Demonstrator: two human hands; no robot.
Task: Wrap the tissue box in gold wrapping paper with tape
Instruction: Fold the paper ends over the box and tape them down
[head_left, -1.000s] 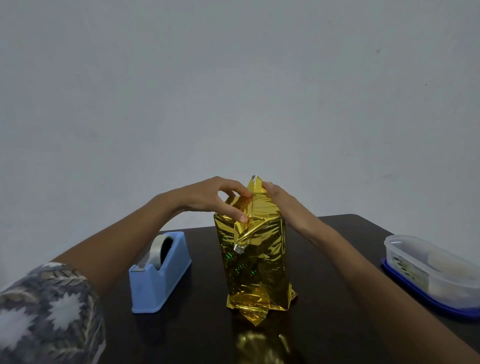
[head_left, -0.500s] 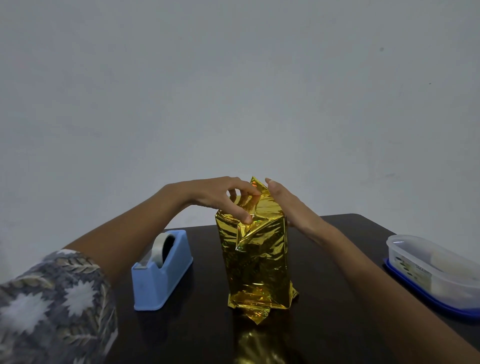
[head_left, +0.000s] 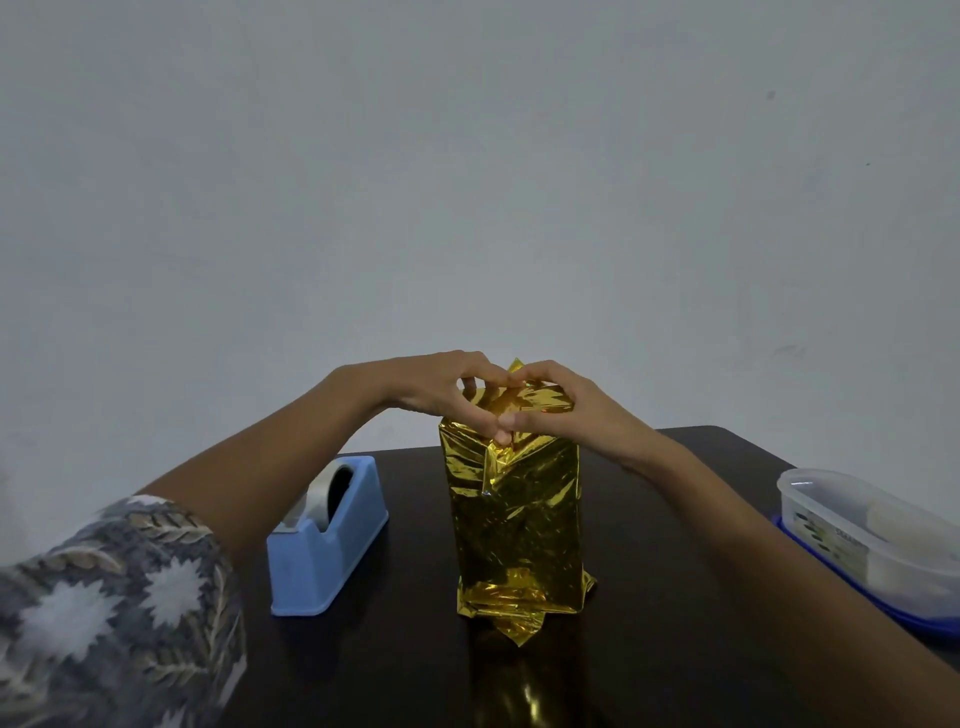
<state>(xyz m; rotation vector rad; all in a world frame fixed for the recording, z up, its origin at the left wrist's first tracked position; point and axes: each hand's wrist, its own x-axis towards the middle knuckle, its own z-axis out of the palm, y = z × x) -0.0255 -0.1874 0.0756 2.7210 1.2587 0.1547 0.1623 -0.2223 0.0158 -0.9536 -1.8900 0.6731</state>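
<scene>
The tissue box stands on end in the middle of the dark table, covered in crinkled gold wrapping paper. Its loose paper end is at the top. My left hand comes in from the left and my right hand from the right. Both pinch and press the gold paper folds at the top of the box, and their thumbs meet at the front top edge. A small paper point sticks up between the fingers. A blue tape dispenser with a roll of clear tape sits just left of the box.
A clear plastic container on a blue lid lies at the right edge of the dark table. A plain grey wall stands behind the table. My patterned sleeve fills the lower left corner.
My right hand has moved from the side of the paper onto the top and folded the tall paper flap down. My left thumb has stayed pressed at the front fold.
</scene>
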